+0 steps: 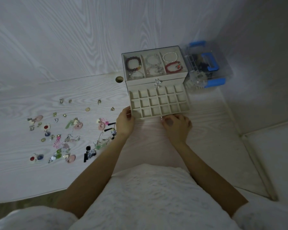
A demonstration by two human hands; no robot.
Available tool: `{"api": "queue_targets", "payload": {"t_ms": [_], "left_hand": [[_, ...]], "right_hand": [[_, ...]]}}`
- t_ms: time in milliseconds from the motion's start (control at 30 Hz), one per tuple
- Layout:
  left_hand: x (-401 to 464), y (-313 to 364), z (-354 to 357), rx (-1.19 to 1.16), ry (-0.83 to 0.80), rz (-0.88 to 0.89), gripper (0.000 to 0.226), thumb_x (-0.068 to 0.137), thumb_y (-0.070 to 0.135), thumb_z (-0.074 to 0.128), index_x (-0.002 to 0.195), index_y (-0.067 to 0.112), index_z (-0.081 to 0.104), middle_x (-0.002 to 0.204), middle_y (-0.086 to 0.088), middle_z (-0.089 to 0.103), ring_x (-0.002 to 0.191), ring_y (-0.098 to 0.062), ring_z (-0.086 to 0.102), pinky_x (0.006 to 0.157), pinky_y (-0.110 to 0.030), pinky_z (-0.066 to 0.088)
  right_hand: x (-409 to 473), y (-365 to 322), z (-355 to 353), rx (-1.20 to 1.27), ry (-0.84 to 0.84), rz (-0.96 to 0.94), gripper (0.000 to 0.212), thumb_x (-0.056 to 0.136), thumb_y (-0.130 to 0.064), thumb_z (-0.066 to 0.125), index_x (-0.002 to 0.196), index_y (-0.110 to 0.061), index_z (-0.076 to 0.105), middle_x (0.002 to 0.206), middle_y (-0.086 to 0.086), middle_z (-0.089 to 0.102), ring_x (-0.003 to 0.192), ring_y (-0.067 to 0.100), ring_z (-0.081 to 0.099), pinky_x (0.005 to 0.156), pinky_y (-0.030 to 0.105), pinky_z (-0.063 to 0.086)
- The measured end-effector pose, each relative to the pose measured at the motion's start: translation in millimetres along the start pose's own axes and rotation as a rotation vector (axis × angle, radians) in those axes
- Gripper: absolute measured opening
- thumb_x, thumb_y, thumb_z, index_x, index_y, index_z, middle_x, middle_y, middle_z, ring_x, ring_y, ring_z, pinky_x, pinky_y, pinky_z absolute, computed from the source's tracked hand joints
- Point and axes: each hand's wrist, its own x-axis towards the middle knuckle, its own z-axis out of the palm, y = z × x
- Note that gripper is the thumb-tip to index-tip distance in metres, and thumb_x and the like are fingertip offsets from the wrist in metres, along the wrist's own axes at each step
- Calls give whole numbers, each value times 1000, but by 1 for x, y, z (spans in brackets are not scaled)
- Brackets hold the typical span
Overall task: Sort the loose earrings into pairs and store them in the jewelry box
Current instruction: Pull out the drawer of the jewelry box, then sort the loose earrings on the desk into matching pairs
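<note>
The left hand [125, 123] curls its fingers round the front left corner of a pulled-out drawer [159, 102], while the right hand [177, 126] pinches the small knob at its front edge. The drawer, cream with a grid of small empty cells, juts from the jewelry box [154, 67], whose clear top shows bracelets. Loose earrings [68, 135] lie scattered on the white table [32, 176], left of the left hand.

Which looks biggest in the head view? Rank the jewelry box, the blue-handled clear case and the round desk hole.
1. jewelry box
2. clear case, clearly smaller, though farther back
3. desk hole, by far the smallest
</note>
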Motion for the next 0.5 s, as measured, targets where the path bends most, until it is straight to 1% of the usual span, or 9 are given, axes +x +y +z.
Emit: {"api": "queue_targets", "payload": {"t_ms": [67, 133, 200, 267, 300, 367, 400, 467, 500], "left_hand": [[0, 0, -1, 13, 1, 2, 35, 91, 19, 54, 125, 13, 51, 120, -9, 62, 109, -24, 58, 90, -36, 48], [-1, 1, 0, 41, -2, 10, 36, 92, 15, 52, 127, 11, 50, 122, -11, 61, 112, -26, 57, 93, -39, 47], [-7, 5, 0, 83, -7, 17, 39, 94, 10, 47, 132, 6, 45, 128, -14, 57, 117, -29, 53, 96, -37, 43], [-17, 10, -5, 130, 26, 43, 41, 96, 13, 44, 136, 3, 39, 133, -13, 53, 119, -27, 52, 97, -35, 41], [-23, 12, -11, 148, 50, 82, 40, 97, 16, 43, 135, 5, 41, 132, -11, 54, 118, -24, 53, 97, -34, 42], [-38, 9, -29, 168, 102, 197, 35, 97, 19, 44, 129, 10, 50, 125, -5, 60, 112, -17, 56, 92, -31, 46], [-47, 5, -42, 189, 126, 266, 32, 96, 20, 45, 126, 12, 54, 119, -2, 63, 106, -14, 59, 88, -29, 46], [-65, -10, -67, 282, 172, 371, 28, 94, 22, 45, 117, 15, 60, 106, 1, 69, 94, -16, 64, 83, -31, 47], [-73, -24, -79, 347, 205, 385, 27, 91, 22, 46, 112, 15, 62, 101, 0, 71, 89, -19, 65, 82, -34, 47]], "right_hand": [[0, -1, -1, -2, -5, 2, 21, 78, -43, 68, 81, -22, 70, 98, 9, 61, 104, 34, 47, 99, 50, 30], [-1, -1, -2, -16, -19, -1, 22, 80, -44, 66, 83, -23, 70, 99, 8, 61, 104, 33, 46, 99, 49, 30], [-3, 0, -3, -18, -13, -19, 21, 82, -43, 65, 85, -23, 70, 99, 8, 61, 104, 33, 47, 98, 49, 31], [-9, -1, -5, 8, -7, -28, 19, 84, -38, 64, 90, -21, 70, 103, 10, 62, 103, 34, 47, 96, 48, 33], [-13, -2, -7, 15, -2, -32, 17, 85, -34, 63, 93, -20, 69, 105, 11, 62, 103, 35, 48, 94, 48, 34], [-22, -3, -9, 5, -9, -107, 16, 83, -23, 63, 98, -17, 68, 105, 12, 61, 101, 36, 49, 87, 46, 38], [-26, -3, -10, 16, -30, -175, 17, 81, -19, 62, 97, -16, 68, 103, 12, 61, 99, 37, 50, 84, 44, 40], [-30, -6, -9, 60, -136, -327, 19, 79, -11, 61, 96, -15, 67, 101, 11, 59, 97, 36, 51, 81, 43, 46], [-32, -11, -7, 86, -221, -402, 20, 79, -8, 62, 97, -15, 67, 101, 10, 59, 97, 34, 52, 82, 45, 48]]}}
